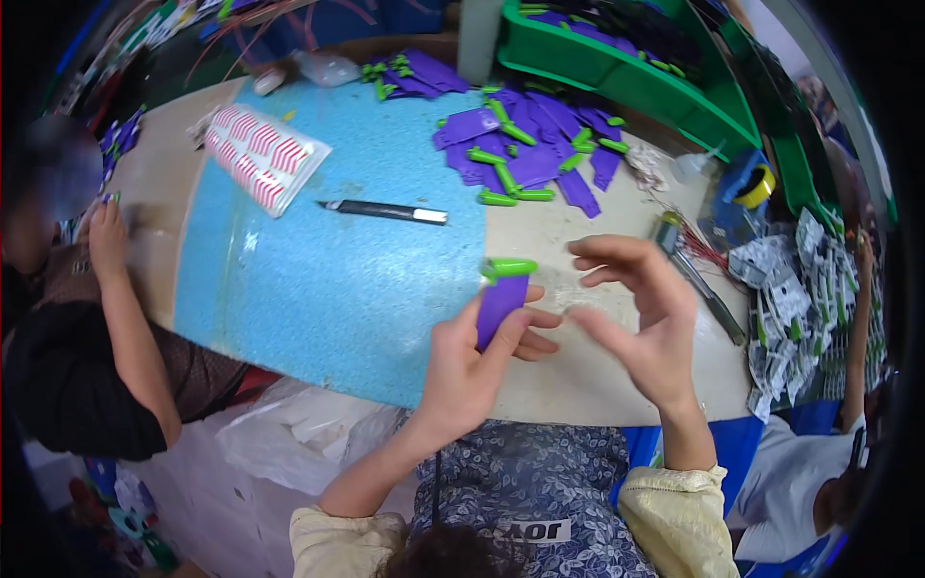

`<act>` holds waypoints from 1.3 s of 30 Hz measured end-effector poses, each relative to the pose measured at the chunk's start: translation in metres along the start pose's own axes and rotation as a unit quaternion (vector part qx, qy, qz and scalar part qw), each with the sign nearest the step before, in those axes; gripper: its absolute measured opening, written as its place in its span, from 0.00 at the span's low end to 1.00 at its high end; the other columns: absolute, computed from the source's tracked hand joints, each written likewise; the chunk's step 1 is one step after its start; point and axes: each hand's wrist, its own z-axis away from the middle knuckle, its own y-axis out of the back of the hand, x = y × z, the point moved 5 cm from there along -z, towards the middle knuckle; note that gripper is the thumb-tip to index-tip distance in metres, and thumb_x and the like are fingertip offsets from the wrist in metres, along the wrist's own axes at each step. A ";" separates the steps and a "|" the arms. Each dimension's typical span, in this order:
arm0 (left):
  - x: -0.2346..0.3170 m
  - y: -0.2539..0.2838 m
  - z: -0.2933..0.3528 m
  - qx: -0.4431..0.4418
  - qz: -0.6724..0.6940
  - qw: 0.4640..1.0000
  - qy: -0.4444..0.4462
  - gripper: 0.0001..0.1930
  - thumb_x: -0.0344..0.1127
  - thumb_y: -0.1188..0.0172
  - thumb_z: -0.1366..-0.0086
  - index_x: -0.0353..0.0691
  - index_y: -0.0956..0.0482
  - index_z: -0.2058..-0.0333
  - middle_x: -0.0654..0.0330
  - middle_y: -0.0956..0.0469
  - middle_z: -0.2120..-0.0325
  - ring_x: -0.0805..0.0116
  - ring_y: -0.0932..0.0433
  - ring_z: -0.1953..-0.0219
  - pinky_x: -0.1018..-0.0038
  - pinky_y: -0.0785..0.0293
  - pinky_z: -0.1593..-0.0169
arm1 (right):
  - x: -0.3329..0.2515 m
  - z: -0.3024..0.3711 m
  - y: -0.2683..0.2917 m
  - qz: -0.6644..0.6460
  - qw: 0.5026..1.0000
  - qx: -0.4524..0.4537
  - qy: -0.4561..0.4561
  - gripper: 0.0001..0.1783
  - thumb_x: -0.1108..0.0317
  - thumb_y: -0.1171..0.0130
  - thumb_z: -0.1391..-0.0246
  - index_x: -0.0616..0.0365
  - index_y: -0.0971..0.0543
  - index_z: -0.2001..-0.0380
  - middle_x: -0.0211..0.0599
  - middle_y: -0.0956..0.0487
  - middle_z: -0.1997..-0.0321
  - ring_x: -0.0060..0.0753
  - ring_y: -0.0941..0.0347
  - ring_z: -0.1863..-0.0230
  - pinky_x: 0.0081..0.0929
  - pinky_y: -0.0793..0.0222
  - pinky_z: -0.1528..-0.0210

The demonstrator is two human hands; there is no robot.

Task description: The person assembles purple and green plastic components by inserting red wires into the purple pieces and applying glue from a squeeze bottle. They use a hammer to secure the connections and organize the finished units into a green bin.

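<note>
Purple pieces: heap, far side of table, many showing green ends; finished or waiting, cannot tell.
Right grip: fingers apart, holding nothing.
Left grip: clamped on one piece.
Held piece: above table's near side; flat, plain purple.
Green tube: across its upper end, seemingly already joined; remaining work unclear.

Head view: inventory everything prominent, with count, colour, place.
Flat strip with glossy end: one, purple-green, held centre
Matching loose flat pieces: many, purple-green, far tabletop
Slim cutter: one, black-silver, blue sheet
Striped plastic packet: one, red-white, left tabletop
Long slim tool: one, dark, right tabletop
Long plastic bin: one, green, upper right
Flat packs: many, silver-green, right edge
Table: one, beige, centre
Co-workers: at least two, dark and pale clothes, both sides
Left hand: one, bare, holding strip
Right hand: one, bare, centre right
</note>
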 end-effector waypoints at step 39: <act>-0.013 -0.035 -0.027 0.087 -0.169 0.981 -0.046 0.22 0.39 0.53 0.25 0.34 0.37 0.37 0.66 0.31 0.77 0.80 0.34 0.76 0.79 0.35 0.72 | 0.063 -0.009 0.048 0.260 0.958 0.097 0.069 0.16 0.80 0.43 0.55 0.68 0.26 0.59 0.47 0.24 0.67 0.49 0.24 0.68 0.40 0.27 0.65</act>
